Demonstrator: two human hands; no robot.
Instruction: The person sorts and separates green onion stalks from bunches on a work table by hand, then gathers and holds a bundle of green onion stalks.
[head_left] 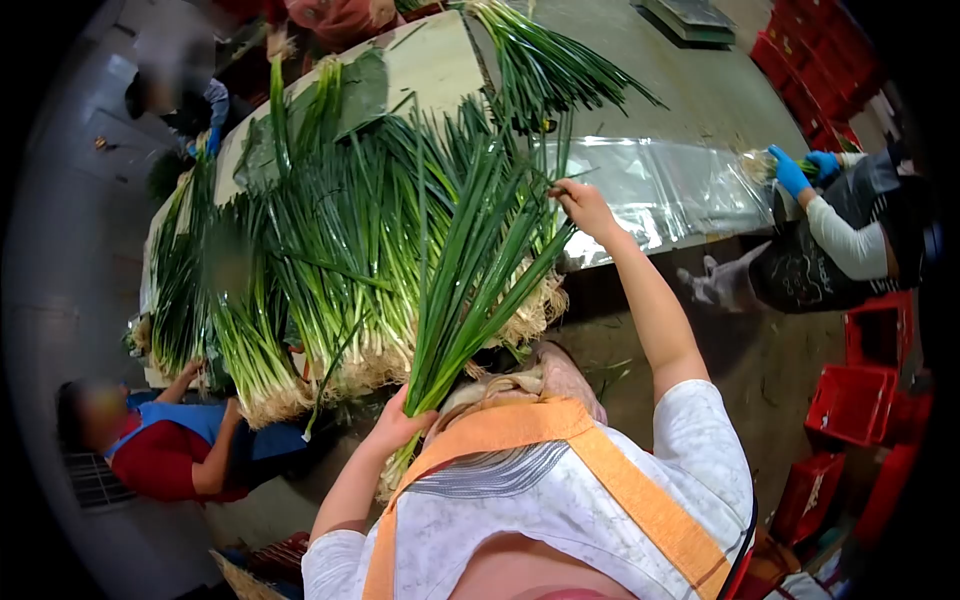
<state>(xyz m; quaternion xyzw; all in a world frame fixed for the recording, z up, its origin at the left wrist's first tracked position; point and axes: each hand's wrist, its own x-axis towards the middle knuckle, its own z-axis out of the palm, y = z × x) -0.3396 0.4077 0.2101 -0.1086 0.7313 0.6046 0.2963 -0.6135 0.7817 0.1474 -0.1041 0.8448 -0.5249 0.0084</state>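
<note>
My left hand is wrapped round the lower stems of a bunch of green onions, close to my apron. The bunch's long leaves fan out up and away from me. My right hand is at the right side of the leaf tips, its fingers pinched together; what lies between them is too small to make out. Behind the held bunch, a wide row of green onions lies on the table, roots towards me. Another bunch lies at the table's far side.
Clear plastic sheeting covers the table at right. Beyond it stands a co-worker in blue gloves. Another co-worker in a red top is at lower left, with others at the far side. Red crates stand at right.
</note>
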